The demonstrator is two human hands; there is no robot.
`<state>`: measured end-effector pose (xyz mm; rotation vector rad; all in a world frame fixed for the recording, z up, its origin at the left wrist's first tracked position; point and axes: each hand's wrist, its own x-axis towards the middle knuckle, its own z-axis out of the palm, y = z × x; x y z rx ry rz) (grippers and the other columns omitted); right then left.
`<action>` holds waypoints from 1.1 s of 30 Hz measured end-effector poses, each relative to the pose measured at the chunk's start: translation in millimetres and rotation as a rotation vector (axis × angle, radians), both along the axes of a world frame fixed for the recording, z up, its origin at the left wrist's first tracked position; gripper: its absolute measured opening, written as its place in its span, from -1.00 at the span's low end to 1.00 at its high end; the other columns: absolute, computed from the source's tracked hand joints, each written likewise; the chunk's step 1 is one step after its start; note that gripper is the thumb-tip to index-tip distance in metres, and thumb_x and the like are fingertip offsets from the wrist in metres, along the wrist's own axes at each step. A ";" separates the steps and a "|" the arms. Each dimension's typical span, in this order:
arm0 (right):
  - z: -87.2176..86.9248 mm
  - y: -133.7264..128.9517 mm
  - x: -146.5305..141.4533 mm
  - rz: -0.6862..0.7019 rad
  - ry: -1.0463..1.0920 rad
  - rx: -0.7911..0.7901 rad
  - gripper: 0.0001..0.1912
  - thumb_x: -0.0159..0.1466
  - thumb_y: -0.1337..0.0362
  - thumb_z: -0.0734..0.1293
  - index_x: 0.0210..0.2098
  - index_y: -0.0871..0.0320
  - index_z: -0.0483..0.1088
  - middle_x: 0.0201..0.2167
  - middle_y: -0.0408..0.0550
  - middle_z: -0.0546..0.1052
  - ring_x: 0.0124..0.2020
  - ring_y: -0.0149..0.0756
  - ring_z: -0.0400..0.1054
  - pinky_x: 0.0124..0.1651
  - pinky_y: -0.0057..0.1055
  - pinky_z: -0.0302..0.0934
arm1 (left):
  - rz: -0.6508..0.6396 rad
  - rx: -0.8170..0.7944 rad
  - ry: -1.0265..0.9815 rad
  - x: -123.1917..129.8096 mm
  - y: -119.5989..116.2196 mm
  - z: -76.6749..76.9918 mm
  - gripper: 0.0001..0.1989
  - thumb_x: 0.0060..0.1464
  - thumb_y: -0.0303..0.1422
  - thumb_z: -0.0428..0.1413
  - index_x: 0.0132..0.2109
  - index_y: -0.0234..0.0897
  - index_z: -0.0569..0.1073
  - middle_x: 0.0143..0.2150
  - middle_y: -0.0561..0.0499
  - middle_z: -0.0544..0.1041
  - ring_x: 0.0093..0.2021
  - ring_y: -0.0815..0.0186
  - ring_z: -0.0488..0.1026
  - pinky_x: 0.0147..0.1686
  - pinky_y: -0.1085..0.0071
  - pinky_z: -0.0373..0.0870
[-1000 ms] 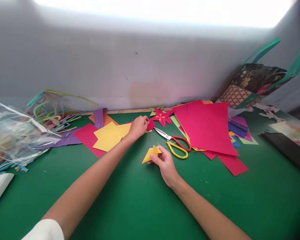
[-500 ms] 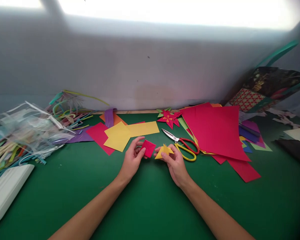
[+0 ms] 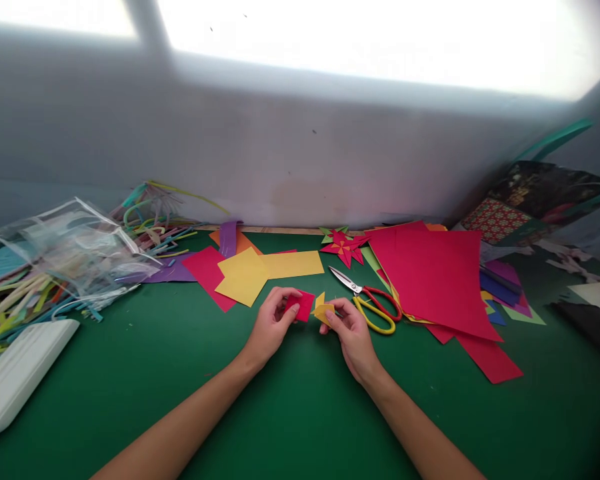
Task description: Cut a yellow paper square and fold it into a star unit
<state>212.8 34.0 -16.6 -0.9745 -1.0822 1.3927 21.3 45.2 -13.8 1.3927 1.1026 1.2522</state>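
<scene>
My left hand (image 3: 273, 325) pinches a small red paper square (image 3: 303, 307) between thumb and fingers. Close beside it, my right hand (image 3: 353, 331) grips a small folded yellow paper piece (image 3: 324, 309), one pointed flap standing up. The two pieces almost meet at their corners; whether they touch, I cannot tell. Just behind my right hand lie scissors (image 3: 367, 298) with one red and one yellow handle loop. Farther back rests a red folded-paper star (image 3: 345, 247) with orange at its centre.
Red paper sheets (image 3: 430, 280) are stacked on the right, yellow paper (image 3: 245, 275) lies at centre left. Paper strips and a clear plastic bag (image 3: 75, 240) crowd the left side, near a white device (image 3: 27, 373). A patterned bag (image 3: 500, 219) stands back right against the wall.
The yellow folded piece has turned in my right hand, so its flap now points up. The red square has tilted slightly in my left hand. The view has shifted a little.
</scene>
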 end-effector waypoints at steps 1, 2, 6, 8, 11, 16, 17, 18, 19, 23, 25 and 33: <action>0.9 0.0 0.1 -0.006 0.002 -0.002 -0.79 0.32 0.08 0.45 -0.19 0.06 0.46 -0.31 -0.16 0.49 -0.42 -0.33 0.39 -0.25 -0.36 0.28 | -0.006 0.007 0.010 0.0 -0.4 0.8 -0.79 0.30 -0.26 0.11 0.01 -0.20 0.51 0.00 -0.09 0.47 -0.14 0.23 0.47 -0.20 0.34 0.48; 2.0 0.0 0.2 -0.013 0.005 -0.003 -0.78 0.32 0.07 0.45 -0.19 0.06 0.47 -0.30 -0.15 0.49 -0.41 -0.32 0.40 -0.25 -0.35 0.29 | -0.013 0.014 0.030 0.1 -1.0 1.8 -0.79 0.30 -0.26 0.11 0.02 -0.19 0.52 0.00 -0.09 0.48 -0.15 0.24 0.46 -0.21 0.35 0.46; 5.5 0.5 1.1 -0.056 0.000 0.006 -0.75 0.30 0.04 0.45 -0.18 0.06 0.50 -0.25 -0.09 0.52 -0.41 -0.30 0.40 -0.27 -0.32 0.31 | -0.037 0.041 0.143 0.8 -3.4 6.6 -0.77 0.33 -0.26 0.10 0.03 -0.14 0.57 0.01 -0.08 0.52 -0.14 0.23 0.47 -0.20 0.36 0.41; 5.5 1.8 2.7 -0.080 -0.014 0.004 -0.73 0.29 0.02 0.46 -0.17 0.07 0.51 -0.25 -0.08 0.54 -0.42 -0.29 0.40 -0.28 -0.32 0.31 | -0.029 0.047 0.164 1.0 -3.5 7.9 -0.77 0.33 -0.25 0.09 0.03 -0.13 0.59 0.01 -0.08 0.53 -0.10 0.21 0.48 -0.17 0.35 0.41; 3.3 5.3 6.6 -0.120 -0.017 -0.006 -0.73 0.28 0.03 0.47 -0.16 0.06 0.52 -0.29 -0.08 0.54 -0.47 -0.30 0.34 -0.34 -0.33 0.26 | -0.025 0.039 0.178 1.1 -1.4 7.1 -0.76 0.33 -0.25 0.08 0.02 -0.14 0.60 0.00 -0.10 0.55 -0.05 0.16 0.49 -0.11 0.31 0.43; 0.1 11.8 10.9 -0.197 0.028 -0.025 -0.77 0.29 0.07 0.47 -0.14 0.02 0.54 -0.28 -0.11 0.54 -0.49 -0.35 0.27 -0.37 -0.36 0.22 | -0.034 0.022 0.181 0.7 2.2 4.1 -0.76 0.32 -0.24 0.09 0.01 -0.11 0.61 0.00 -0.10 0.57 -0.04 0.14 0.51 -0.11 0.30 0.46; 0.0 12.5 10.8 -0.197 0.026 -0.032 -0.78 0.29 0.07 0.48 -0.13 0.02 0.55 -0.30 -0.11 0.53 -0.48 -0.34 0.28 -0.35 -0.36 0.23 | -0.042 0.017 0.178 0.6 2.2 4.1 -0.76 0.32 -0.25 0.09 0.00 -0.11 0.61 0.00 -0.09 0.57 -0.05 0.14 0.52 -0.12 0.30 0.45; -0.2 12.8 10.3 -0.192 0.017 -0.034 -0.78 0.29 0.08 0.48 -0.13 0.02 0.55 -0.31 -0.11 0.53 -0.46 -0.33 0.30 -0.33 -0.35 0.24 | -0.053 0.011 0.174 0.5 2.1 4.3 -0.77 0.32 -0.25 0.09 0.00 -0.11 0.62 0.00 -0.09 0.58 -0.05 0.15 0.52 -0.11 0.30 0.45; -0.5 12.9 9.7 -0.181 0.003 -0.030 -0.78 0.29 0.08 0.48 -0.13 0.02 0.56 -0.30 -0.10 0.53 -0.44 -0.32 0.31 -0.32 -0.34 0.25 | -0.067 0.004 0.170 0.4 1.8 4.7 -0.77 0.32 -0.26 0.09 -0.01 -0.11 0.62 0.00 -0.08 0.59 -0.05 0.15 0.53 -0.10 0.30 0.45; -3.6 13.1 7.2 -0.115 -0.089 0.017 -0.79 0.31 0.05 0.45 -0.20 0.05 0.58 -0.06 0.01 0.52 -0.47 -0.35 0.31 -0.42 -0.35 0.21 | -0.107 -0.012 0.159 -0.2 0.6 6.5 -0.78 0.32 -0.24 0.10 -0.03 -0.11 0.62 -0.01 -0.08 0.60 -0.03 0.14 0.53 -0.08 0.29 0.46; -5.4 13.7 6.8 -0.105 -0.122 0.019 -0.78 0.32 0.04 0.44 -0.23 0.06 0.57 -0.02 0.02 0.50 -0.50 -0.39 0.29 -0.51 -0.38 0.13 | -0.096 -0.010 0.161 -0.6 0.8 6.6 -0.78 0.33 -0.24 0.10 -0.03 -0.11 0.61 -0.02 -0.08 0.60 -0.03 0.15 0.53 -0.08 0.29 0.46; -4.1 14.7 6.2 -0.145 -0.165 -0.011 -0.72 0.33 0.00 0.41 -0.19 0.08 0.53 -0.07 0.05 0.51 -0.54 -0.42 0.24 -0.61 -0.43 0.05 | -0.072 -0.040 0.159 -2.0 3.6 5.2 -0.79 0.33 -0.26 0.11 -0.01 -0.11 0.60 0.00 -0.06 0.59 -0.03 0.17 0.53 -0.10 0.33 0.44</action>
